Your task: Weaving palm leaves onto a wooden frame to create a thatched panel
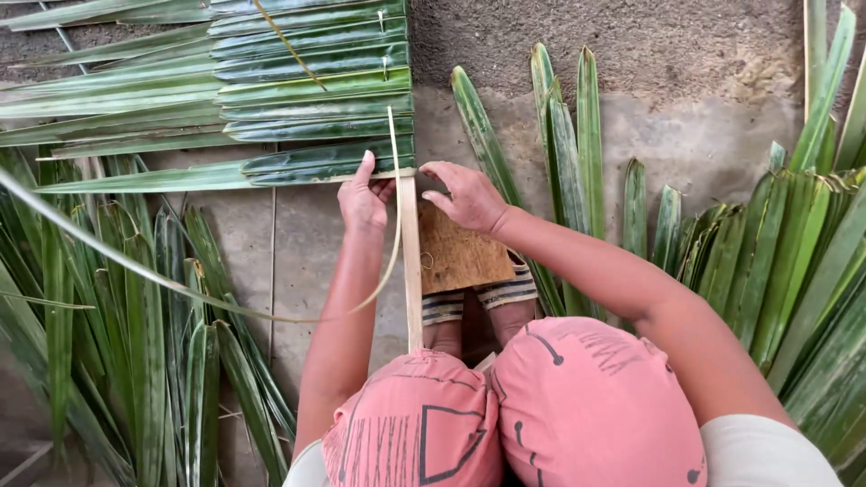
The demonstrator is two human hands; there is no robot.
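- Where folded palm leaves (316, 99) end at the wooden slat (410, 261): left hand (363, 200) pinching the lowest leaf edge, right hand (469, 194) loose-fingered, grasping nothing.
- Bare concrete floor (298, 261) between loose fronds (135, 325) either side; rough wall (631, 36) behind.

folded green palm leaves (316, 108) lie stacked flat in a row on the floor. a pale wooden slat (410, 261) runs beneath their folded ends.

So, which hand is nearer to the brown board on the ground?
Right. The right hand hovers just above the brown board, while the left hand is beyond the wooden slat, pressing the folded palm leaves.
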